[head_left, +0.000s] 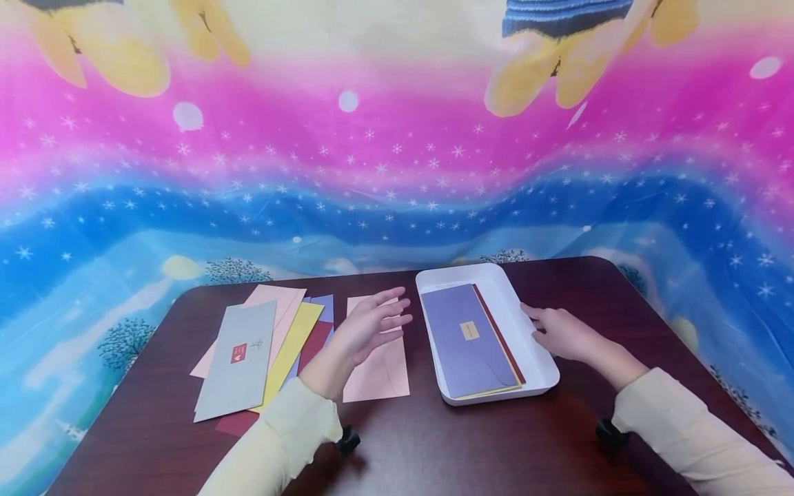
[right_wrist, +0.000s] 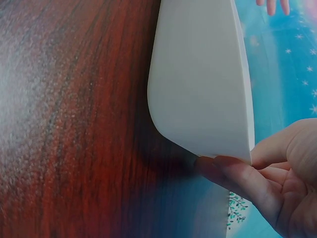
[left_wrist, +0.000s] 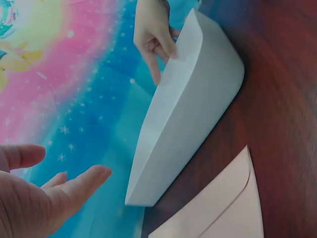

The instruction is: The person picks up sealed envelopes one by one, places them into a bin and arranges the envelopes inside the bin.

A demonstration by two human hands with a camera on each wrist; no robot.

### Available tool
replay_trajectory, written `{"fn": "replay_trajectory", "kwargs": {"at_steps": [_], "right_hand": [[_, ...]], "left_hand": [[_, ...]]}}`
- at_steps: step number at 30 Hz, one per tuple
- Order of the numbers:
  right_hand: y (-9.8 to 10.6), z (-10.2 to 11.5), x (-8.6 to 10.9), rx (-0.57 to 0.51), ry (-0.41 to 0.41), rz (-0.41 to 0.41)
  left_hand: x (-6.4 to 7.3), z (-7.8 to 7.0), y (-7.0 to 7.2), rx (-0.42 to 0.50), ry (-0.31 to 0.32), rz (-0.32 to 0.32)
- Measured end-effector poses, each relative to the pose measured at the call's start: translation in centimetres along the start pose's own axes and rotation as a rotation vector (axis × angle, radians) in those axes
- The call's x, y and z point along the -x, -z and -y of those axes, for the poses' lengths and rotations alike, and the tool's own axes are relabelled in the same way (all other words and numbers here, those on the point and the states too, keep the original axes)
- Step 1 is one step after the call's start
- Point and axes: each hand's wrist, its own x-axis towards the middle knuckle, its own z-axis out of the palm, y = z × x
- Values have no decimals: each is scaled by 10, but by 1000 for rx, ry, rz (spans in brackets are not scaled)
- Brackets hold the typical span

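A white tray (head_left: 515, 324) stands on the table, holding a purple envelope (head_left: 462, 337) with a small tan label; yellow and dark red edges show beneath it. At the tray's right side my right hand (head_left: 561, 334) pinches the rim, as the right wrist view shows, thumb and fingers at the wall (right_wrist: 203, 99). My left hand (head_left: 372, 327) hovers above a pink envelope (head_left: 378, 382), fingers spread and holding nothing. In the left wrist view that left hand (left_wrist: 44, 198) is apart from the tray (left_wrist: 183, 114).
Left of the pink envelope lies a fanned pile: a grey envelope (head_left: 238, 365) with a red label on top, then yellow (head_left: 298, 344), pink (head_left: 279, 300), dark red and purple ones. A printed cloth (head_left: 397, 172) hangs behind the dark wooden table (head_left: 422, 448).
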Motion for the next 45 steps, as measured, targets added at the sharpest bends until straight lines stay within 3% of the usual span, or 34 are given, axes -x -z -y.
{"fn": "replay_trajectory", "kwargs": {"at_steps": [5,8,13,16,24,31,35,39,45], "right_hand": [[1,1,0,-6,1,-2],[2,1,0,-4,0,-4],[1,2,-1,-14,-19,6],[2,3,-2,-20,-26,10],[6,5,-3,-4,-22,6],[5,5,-4,4,-15,5],[3,3,-3,8,-21,6],[1,2,-1,5,-21,4],[0,2,1,6,-23,0]], "left_hand": [[2,-4,17,-97,-5,-12],[2,0,26,-212,-34,-52],[0,9,38,-568,-123,-162],[-1,13,45,-764,-133,-190],[-7,23,57,-1084,-9,-155],[-10,34,47,-1395,11,-44],[-9,38,37,-1472,11,-32],[-10,37,31,-1482,50,-112],[-14,33,31,-1487,172,-216]]}}
